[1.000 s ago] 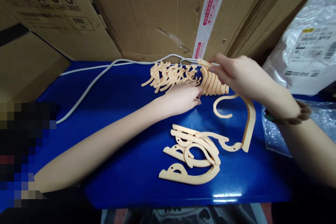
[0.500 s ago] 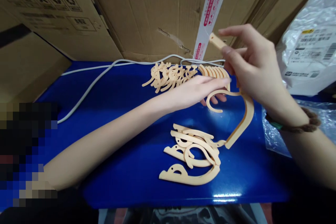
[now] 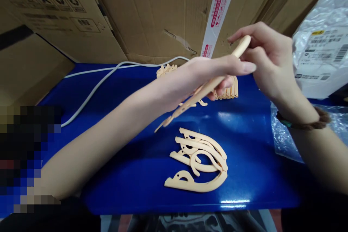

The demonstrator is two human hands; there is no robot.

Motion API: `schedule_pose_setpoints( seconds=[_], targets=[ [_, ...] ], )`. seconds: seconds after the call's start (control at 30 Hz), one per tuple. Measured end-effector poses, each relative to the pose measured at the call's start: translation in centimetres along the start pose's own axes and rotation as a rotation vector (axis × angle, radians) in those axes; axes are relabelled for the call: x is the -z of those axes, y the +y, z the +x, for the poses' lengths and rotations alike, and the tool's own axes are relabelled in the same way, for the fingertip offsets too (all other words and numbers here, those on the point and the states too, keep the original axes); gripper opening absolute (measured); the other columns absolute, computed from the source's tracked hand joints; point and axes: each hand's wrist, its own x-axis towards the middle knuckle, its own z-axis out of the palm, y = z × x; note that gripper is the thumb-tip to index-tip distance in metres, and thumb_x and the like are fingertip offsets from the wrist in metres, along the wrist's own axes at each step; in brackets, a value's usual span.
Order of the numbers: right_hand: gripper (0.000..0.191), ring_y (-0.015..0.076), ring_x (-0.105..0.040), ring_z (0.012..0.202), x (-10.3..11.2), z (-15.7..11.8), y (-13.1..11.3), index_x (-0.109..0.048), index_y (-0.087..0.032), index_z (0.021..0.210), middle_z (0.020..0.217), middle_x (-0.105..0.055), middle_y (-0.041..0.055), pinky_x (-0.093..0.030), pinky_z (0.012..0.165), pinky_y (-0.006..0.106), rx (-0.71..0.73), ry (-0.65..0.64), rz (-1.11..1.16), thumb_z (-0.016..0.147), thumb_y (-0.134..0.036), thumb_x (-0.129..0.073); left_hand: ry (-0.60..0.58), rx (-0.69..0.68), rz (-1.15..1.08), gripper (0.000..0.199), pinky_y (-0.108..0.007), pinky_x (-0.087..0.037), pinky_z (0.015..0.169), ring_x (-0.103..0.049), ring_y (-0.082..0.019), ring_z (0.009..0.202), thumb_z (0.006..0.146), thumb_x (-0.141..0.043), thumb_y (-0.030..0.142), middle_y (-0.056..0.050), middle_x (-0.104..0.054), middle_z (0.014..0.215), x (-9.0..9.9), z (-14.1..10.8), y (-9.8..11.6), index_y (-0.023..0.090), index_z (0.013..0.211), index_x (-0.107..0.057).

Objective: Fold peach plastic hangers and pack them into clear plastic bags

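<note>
A cream plastic folding hanger [image 3: 212, 85] is in the grip of my left hand [image 3: 206, 69], whose thumb lies along its upper side. The piece slants from lower left to upper right, with a thin hook-like tip at its low end. My right hand [image 3: 268, 56] is curled at the upper, rounded end; its fingers are partly hidden there. Below, several folded hanger pieces [image 3: 198, 186] lie overlapping on the blue table [image 3: 130, 181]. Behind my left hand, a row of curved hanger arms [image 3: 232, 88] and a heap of small hooks [image 3: 165, 69] show in part.
Cardboard boxes [image 3: 152, 14] wall off the back and left. A white cable [image 3: 94, 88] runs over the table's far left. At right stand a bubble-wrapped package [image 3: 312, 50] and a clear plastic bag [image 3: 282, 134].
The hanger has turned and come round into my left hand, its hook end now pointing lower left. My left hand has risen and closed on it; the right hand has shifted only slightly.
</note>
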Motion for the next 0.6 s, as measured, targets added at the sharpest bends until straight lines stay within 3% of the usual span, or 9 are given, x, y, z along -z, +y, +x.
schedule_pose_setpoints(
  seconds=[0.1, 0.17, 0.23, 0.37, 0.5, 0.6],
  targets=[
    [0.013, 0.0207, -0.057, 0.079, -0.1, -0.3, -0.2, -0.068, -0.023, 0.09, 0.083, -0.061, 0.0046, -0.048, 0.076, 0.037, 0.126, -0.017, -0.338, 0.094, -0.029, -0.058, -0.018, 0.037, -0.134, 0.032, -0.02, -0.031, 0.052, -0.038, -0.009, 0.058, 0.094, -0.047, 0.027, -0.001, -0.039, 0.067, 0.7, 0.0, 0.5, 0.019, 0.063, -0.041],
    [0.022, 0.0258, -0.06, 0.092, -0.4, -0.6, -0.7, -0.065, -0.022, 0.083, 0.095, -0.064, 0.0095, -0.049, 0.081, 0.041, 0.24, -0.031, -0.546, 0.096, -0.038, -0.057, -0.07, 0.127, -0.232, 0.036, -0.021, -0.029, 0.047, -0.034, -0.009, 0.054, 0.091, -0.049, 0.036, -0.001, -0.036, 0.065, 1.3, 0.3, 0.3, 0.02, 0.062, -0.034],
    [0.024, 0.0273, -0.062, 0.102, -0.7, -1.0, -1.0, -0.068, -0.022, 0.091, 0.109, -0.066, 0.0114, -0.049, 0.084, 0.041, 0.346, -0.024, -0.643, 0.1, -0.039, -0.053, -0.12, 0.191, -0.287, 0.042, -0.02, -0.03, 0.044, -0.034, -0.009, 0.053, 0.09, -0.053, 0.044, 0.0, -0.033, 0.065, 1.7, 0.6, 0.0, 0.02, 0.062, -0.032],
    [0.03, 0.0178, -0.07, 0.09, -1.1, -1.6, -0.7, -0.065, -0.022, 0.127, 0.102, -0.072, 0.0046, -0.048, 0.073, 0.03, 0.398, 0.031, -0.593, 0.106, -0.028, -0.044, -0.118, 0.177, -0.263, 0.048, -0.019, -0.041, 0.042, -0.043, -0.01, 0.052, 0.096, -0.053, 0.051, -0.001, -0.039, 0.064, 2.1, 0.9, -0.4, 0.019, 0.062, -0.042],
    [0.034, 0.013, -0.069, 0.072, -0.8, -1.6, 0.2, -0.071, -0.024, 0.115, 0.087, -0.074, -0.0001, -0.034, 0.059, 0.027, 0.446, 0.058, -0.741, 0.11, -0.035, -0.039, -0.024, 0.171, -0.163, 0.042, -0.024, -0.056, 0.051, -0.05, -0.01, 0.056, 0.101, -0.05, 0.04, -0.003, -0.05, 0.07, 2.4, 0.2, 0.5, 0.014, 0.07, -0.058],
    [0.046, 0.0134, -0.07, 0.074, -0.3, -1.5, 0.5, -0.071, -0.026, 0.123, 0.088, -0.075, 0.0001, -0.034, 0.059, 0.027, 0.421, 0.047, -0.831, 0.112, -0.048, -0.032, 0.026, 0.142, -0.173, 0.026, -0.021, -0.058, 0.06, -0.056, -0.009, 0.062, 0.099, -0.052, 0.022, -0.005, -0.058, 0.08, 2.9, -0.7, 1.4, 0.01, 0.082, -0.067]
  ],
)
